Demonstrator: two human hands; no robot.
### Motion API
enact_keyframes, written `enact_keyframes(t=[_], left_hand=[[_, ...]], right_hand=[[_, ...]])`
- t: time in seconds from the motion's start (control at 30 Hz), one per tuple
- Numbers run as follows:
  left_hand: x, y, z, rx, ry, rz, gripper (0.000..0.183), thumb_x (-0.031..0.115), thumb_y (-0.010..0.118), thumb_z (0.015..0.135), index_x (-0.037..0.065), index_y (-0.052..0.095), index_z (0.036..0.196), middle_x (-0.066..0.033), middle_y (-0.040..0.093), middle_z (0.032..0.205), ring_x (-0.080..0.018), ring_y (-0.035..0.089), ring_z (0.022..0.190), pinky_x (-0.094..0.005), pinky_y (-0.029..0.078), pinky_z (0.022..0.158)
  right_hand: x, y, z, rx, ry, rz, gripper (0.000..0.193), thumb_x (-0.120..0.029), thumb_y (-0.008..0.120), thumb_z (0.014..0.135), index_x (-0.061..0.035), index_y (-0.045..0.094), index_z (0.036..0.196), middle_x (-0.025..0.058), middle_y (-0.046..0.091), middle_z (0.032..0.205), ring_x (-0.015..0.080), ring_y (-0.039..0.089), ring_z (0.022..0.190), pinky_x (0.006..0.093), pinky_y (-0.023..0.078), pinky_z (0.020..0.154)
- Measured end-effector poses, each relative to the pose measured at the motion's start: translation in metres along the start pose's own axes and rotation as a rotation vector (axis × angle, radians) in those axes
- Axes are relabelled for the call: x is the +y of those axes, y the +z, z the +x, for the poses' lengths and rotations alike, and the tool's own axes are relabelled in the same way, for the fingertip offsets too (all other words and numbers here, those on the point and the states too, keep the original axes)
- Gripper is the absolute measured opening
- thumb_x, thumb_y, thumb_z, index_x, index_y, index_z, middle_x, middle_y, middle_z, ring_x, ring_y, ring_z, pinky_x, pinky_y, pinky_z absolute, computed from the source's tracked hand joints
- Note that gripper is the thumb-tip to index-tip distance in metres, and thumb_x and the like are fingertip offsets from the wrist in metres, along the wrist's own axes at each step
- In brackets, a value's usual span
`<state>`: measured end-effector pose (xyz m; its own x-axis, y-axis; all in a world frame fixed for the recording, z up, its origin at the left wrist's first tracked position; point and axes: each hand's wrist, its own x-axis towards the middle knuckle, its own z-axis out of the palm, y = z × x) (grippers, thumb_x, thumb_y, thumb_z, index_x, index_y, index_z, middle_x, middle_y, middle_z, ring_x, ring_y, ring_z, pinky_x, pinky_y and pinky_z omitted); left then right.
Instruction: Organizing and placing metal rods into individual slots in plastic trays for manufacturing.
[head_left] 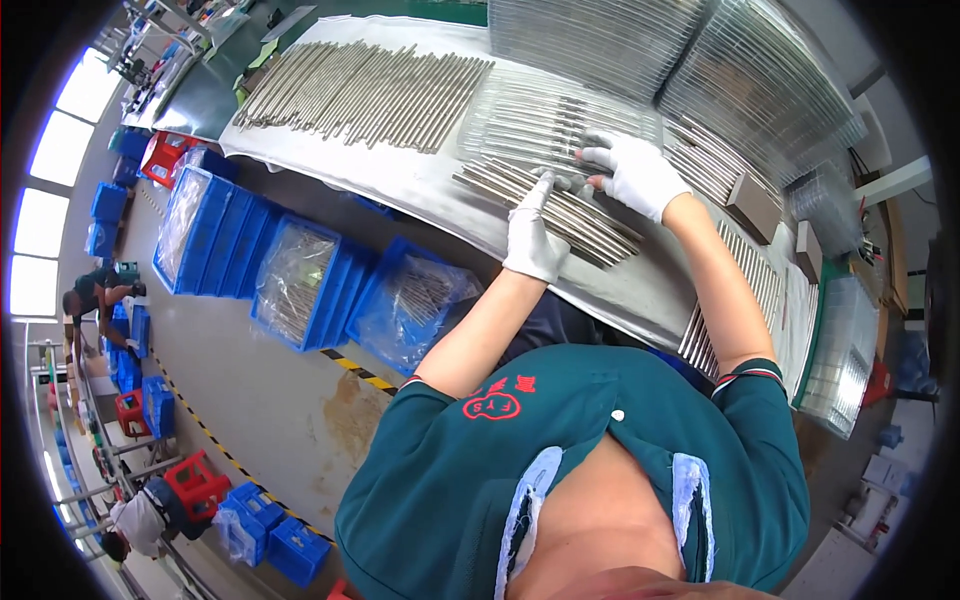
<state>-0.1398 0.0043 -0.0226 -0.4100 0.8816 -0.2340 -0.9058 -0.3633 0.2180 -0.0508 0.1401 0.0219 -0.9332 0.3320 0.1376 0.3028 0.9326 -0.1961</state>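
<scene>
Loose bundle of metal rods (598, 228), lying on a white-covered table (420, 175) under two gloved hands.
I list the left hand (535, 235), fingers laid along the rods, grip I cannot tell; the right hand (635, 175), thumb and fingers parted over the bundle's far side, hold likewise unclear to me; just beyond, a clear plastic tray (640, 122) of rods; stacked clear trays (590, 40) behind; a wide rod row (360, 95) leftward.
</scene>
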Motion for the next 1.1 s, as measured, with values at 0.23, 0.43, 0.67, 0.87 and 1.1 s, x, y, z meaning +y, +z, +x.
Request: enact_keyframes(t=[0.23,0.43,0.67,0.87,1.1], left_hand=[[0.005,-0.009,0.004,0.003,0.041,-0.084,0.011,0.017,0.049,0.089,0.006,0.052,0.087,-0.0044,0.054,0.075,-0.0195,0.054,0.081,-0.0366,0.047,0.08],[0.003,-0.004,-0.001,-0.008,0.049,-0.12,0.012,0.017,0.048,0.09,0.007,0.05,0.094,-0.0062,0.053,0.083,-0.0229,0.054,0.092,-0.0423,0.044,0.091],[0.004,-0.011,0.007,-0.003,0.04,-0.021,0.034,0.025,0.049,0.09,0.001,0.047,0.114,-0.0115,0.056,0.106,-0.0238,0.054,0.097,-0.037,0.044,0.087],[0.003,-0.009,0.007,0.017,-0.019,-0.072,0.033,0.027,0.048,0.091,0.004,0.048,0.115,-0.0105,0.055,0.108,-0.0241,0.053,0.1,-0.0391,0.042,0.093],[-0.001,-0.013,0.009,-0.035,0.022,-0.121,0.013,0.013,0.046,0.091,0.01,0.05,0.102,-0.0073,0.054,0.092,-0.0245,0.054,0.097,-0.0419,0.043,0.089]], right_hand=[[-0.029,-0.017,-0.015,-0.42,0.259,0.373,0.068,-0.061,0.052,0.075,0.0007,0.057,0.103,0.0214,0.061,0.09,0.0315,0.059,0.087,0.0374,0.044,0.077],[-0.029,-0.01,-0.02,-0.702,0.259,0.584,0.066,-0.059,0.058,0.072,0.004,0.059,0.094,0.0166,0.06,0.075,0.0242,0.055,0.067,0.0343,0.044,0.067],[-0.03,-0.019,-0.016,-0.294,0.246,0.148,0.051,-0.047,0.053,0.079,-0.0005,0.059,0.101,0.0212,0.061,0.092,0.035,0.058,0.089,0.0421,0.044,0.076],[-0.023,-0.026,-0.012,-0.067,0.297,0.109,0.04,-0.041,0.054,0.081,-0.0033,0.055,0.094,0.0182,0.061,0.087,0.0347,0.058,0.085,0.0413,0.045,0.072],[-0.004,-0.03,0.0,-0.051,0.382,0.088,0.045,-0.043,0.052,0.082,-0.001,0.056,0.099,0.0207,0.061,0.09,0.0358,0.057,0.088,0.0425,0.044,0.075]])
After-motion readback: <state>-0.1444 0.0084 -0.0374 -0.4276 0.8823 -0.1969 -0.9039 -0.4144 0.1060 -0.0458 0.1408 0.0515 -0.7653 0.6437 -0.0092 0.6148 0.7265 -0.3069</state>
